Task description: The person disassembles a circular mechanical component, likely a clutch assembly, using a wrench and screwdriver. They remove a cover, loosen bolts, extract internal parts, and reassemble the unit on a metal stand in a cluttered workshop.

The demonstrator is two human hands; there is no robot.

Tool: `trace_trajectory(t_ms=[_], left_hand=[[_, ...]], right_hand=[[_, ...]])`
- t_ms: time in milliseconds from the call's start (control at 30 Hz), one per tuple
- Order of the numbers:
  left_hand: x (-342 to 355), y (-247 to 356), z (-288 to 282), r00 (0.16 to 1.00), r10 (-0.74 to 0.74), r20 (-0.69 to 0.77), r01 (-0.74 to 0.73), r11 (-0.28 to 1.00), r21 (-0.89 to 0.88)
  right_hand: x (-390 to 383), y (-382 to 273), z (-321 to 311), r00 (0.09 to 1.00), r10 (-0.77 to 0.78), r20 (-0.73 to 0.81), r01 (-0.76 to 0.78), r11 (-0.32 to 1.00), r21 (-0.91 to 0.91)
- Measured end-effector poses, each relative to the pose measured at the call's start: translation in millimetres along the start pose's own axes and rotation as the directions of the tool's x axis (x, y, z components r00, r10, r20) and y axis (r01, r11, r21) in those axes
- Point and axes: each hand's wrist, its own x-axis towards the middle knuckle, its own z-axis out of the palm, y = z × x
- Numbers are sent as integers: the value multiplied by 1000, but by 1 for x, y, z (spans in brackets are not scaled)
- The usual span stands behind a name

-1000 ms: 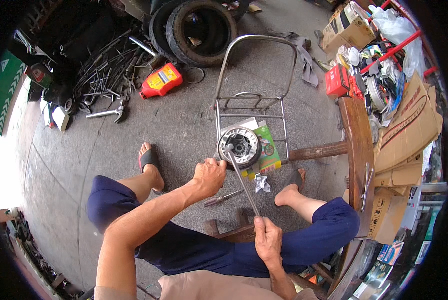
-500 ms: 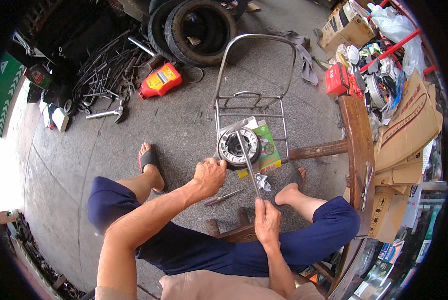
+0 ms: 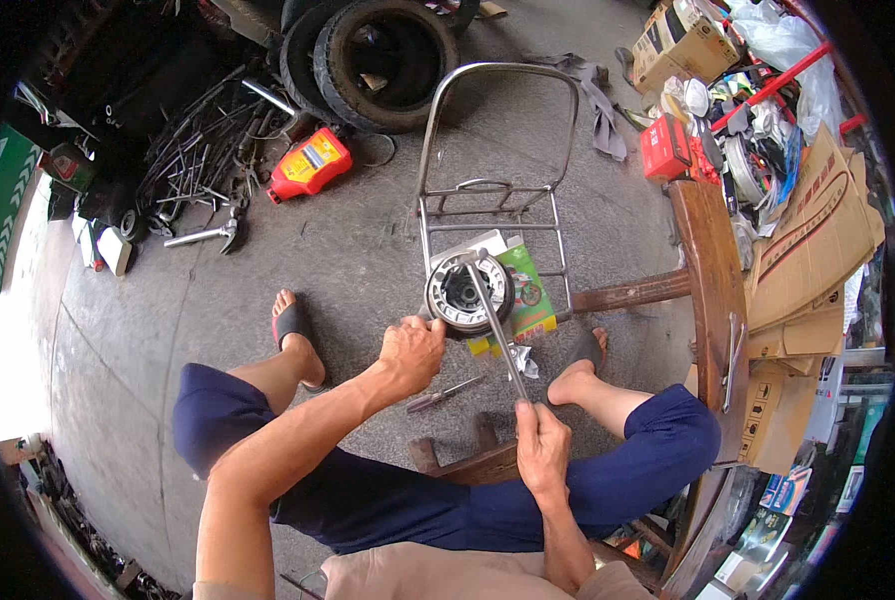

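Note:
A round wheel hub (image 3: 445,306), with a silvery inner ring and dark rim, sits low in front of me over a green and yellow box (image 3: 528,287). My left hand (image 3: 411,352) is closed at its near left edge; a short grey piece shows beside the fingers. A hammer (image 3: 499,332) with a long metal handle is in my right hand (image 3: 543,445), gripped near the handle's end. Its head lies over the far part of the hub; whether they touch I cannot tell. A screwdriver (image 3: 446,394) rests on the floor below my left hand.
A metal rack (image 3: 558,225) stands beyond the hub. Worn tyres (image 3: 333,90), a red bottle (image 3: 311,166) and another hammer (image 3: 203,237) lie farther left. A wooden bench (image 3: 710,250) holding a wrench (image 3: 733,360) is at right, beside flattened cardboard (image 3: 808,240).
The hammer's handle has swung slightly, with my right hand a little farther right and lower. Its head looks shorter now. My left hand stays at the hub; the whole view has shifted slightly.

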Motion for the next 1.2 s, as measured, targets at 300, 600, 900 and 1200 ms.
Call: trace_trajectory(t_ms=[300, 600, 900, 1200], left_hand=[[1, -1, 5, 999, 22, -29, -21, 999, 37], [-1, -2, 6, 998, 28, -64, -24, 998, 54], [-1, -1, 1, 998, 50, -45, -49, 998, 30], [-9, 2, -6, 998, 33, -55, -31, 999, 40]], right_hand=[[-28, 5, -35, 997, 66, -40, -66, 998, -11], [-39, 21, -38, 994, 103, -40, -103, 995, 4], [-42, 24, -31, 987, 138, 87, -152, 972, 177], [84, 43, 15, 929, -81, -360, 48, 994, -99]])
